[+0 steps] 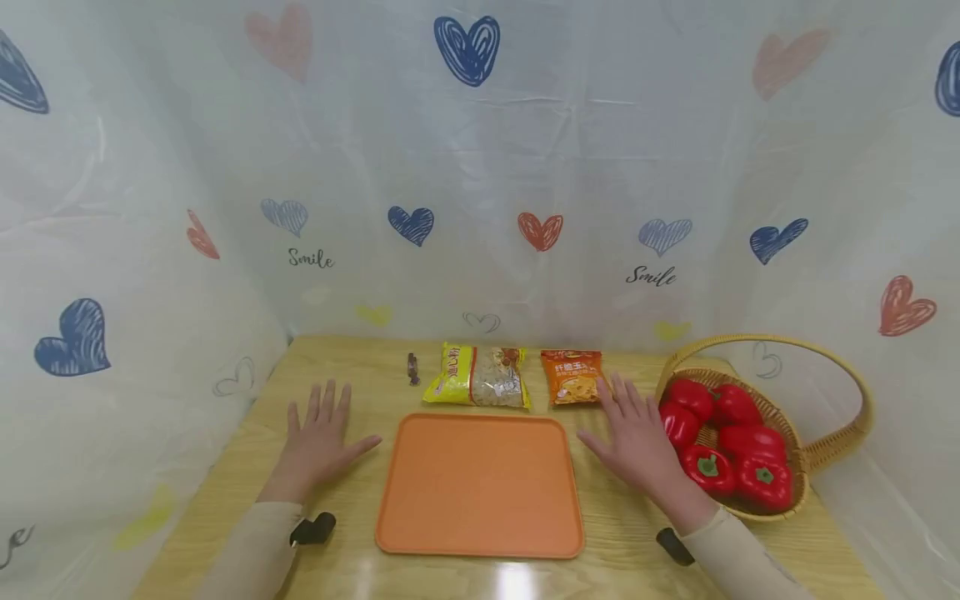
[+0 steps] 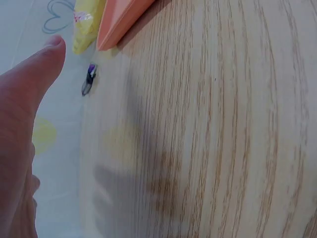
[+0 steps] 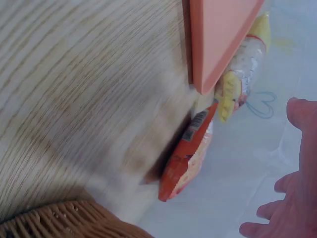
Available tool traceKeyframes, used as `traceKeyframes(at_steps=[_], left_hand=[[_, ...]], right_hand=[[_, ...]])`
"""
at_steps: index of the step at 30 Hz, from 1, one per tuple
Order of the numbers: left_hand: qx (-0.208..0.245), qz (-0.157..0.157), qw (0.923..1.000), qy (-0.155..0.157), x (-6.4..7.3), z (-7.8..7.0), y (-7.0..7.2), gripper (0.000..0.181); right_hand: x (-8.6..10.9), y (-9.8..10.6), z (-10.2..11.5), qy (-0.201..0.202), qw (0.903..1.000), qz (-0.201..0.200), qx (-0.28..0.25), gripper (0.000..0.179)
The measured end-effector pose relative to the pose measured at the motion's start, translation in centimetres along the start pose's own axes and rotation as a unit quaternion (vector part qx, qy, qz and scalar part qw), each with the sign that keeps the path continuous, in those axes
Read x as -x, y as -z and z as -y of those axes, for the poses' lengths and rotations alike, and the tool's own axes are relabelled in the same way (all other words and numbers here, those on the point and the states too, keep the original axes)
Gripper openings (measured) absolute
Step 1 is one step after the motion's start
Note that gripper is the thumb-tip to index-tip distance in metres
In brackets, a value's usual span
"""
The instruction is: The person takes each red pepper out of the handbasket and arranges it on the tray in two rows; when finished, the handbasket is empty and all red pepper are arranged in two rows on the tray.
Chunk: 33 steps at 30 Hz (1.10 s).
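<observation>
My left hand point(image 1: 318, 446) is spread, palm down, over the table left of an orange tray point(image 1: 480, 487), holding nothing. On the tray's other side my right hand point(image 1: 637, 442) is likewise spread and holds nothing. Its fingertips overlap the edge of an orange snack bag point(image 1: 573, 377) in the head view. Beside that bag lies a larger yellow and clear bag point(image 1: 483, 377) of pale food, behind the tray. A small dark wrapped piece point(image 1: 413, 368) lies farther left; the left wrist view shows this wrapped piece point(image 2: 89, 79) beyond the thumb.
A wicker basket point(image 1: 806, 467) with a tall handle stands at the right, near my right hand, with several red bell peppers point(image 1: 752, 443) inside. The wooden table point(image 1: 352, 575) meets a white curtain point(image 1: 480, 150) printed with hearts at the back and sides.
</observation>
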<state>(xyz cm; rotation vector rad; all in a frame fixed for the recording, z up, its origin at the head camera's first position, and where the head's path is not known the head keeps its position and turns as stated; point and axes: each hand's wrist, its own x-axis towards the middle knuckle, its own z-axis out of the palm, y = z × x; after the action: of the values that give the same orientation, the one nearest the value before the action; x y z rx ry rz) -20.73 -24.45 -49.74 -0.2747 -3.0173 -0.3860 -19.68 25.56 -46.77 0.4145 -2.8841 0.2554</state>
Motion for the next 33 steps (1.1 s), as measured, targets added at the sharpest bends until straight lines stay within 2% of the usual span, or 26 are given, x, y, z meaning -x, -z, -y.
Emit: traceKeyframes(at_steps=[6, 11, 14, 18, 23, 27, 33], left_hand=[[0.016, -0.015, 0.9997, -0.01, 0.0, -0.1, -0.2, 0.102], [0.072, -0.042, 0.9955, -0.045, 0.1, 0.1, -0.9, 0.087], [0.102, -0.048, 0.9921, -0.054, 0.3, 0.1, -1.2, 0.076], [0.145, -0.032, 0.9876, -0.05, 0.4, 0.2, -1.5, 0.067], [0.188, -0.007, 0.9798, -0.067, 0.6, 0.4, -2.1, 0.061], [0.209, 0.012, 0.9759, -0.063, 0.9, 0.1, -2.3, 0.063], [0.258, 0.044, 0.9643, -0.043, 1.2, -0.2, -2.5, 0.072]], right_hand=[[0.9, 1.4, -0.3, 0.024, 0.9992, -0.03, -0.01, 0.089], [1.7, 2.2, -1.0, 0.031, 0.9981, -0.05, -0.019, 0.083], [2.3, 2.8, -1.4, 0.026, 0.9978, -0.058, -0.021, 0.078], [3.2, 3.7, -1.9, 0.015, 0.9976, -0.062, -0.027, 0.07], [4.1, 4.7, -3.0, -0.001, 0.9978, -0.059, -0.03, 0.062], [4.8, 5.4, -4.1, -0.012, 0.9982, -0.049, -0.032, 0.059], [5.9, 6.2, -6.2, -0.033, 0.9984, -0.022, -0.041, 0.057]])
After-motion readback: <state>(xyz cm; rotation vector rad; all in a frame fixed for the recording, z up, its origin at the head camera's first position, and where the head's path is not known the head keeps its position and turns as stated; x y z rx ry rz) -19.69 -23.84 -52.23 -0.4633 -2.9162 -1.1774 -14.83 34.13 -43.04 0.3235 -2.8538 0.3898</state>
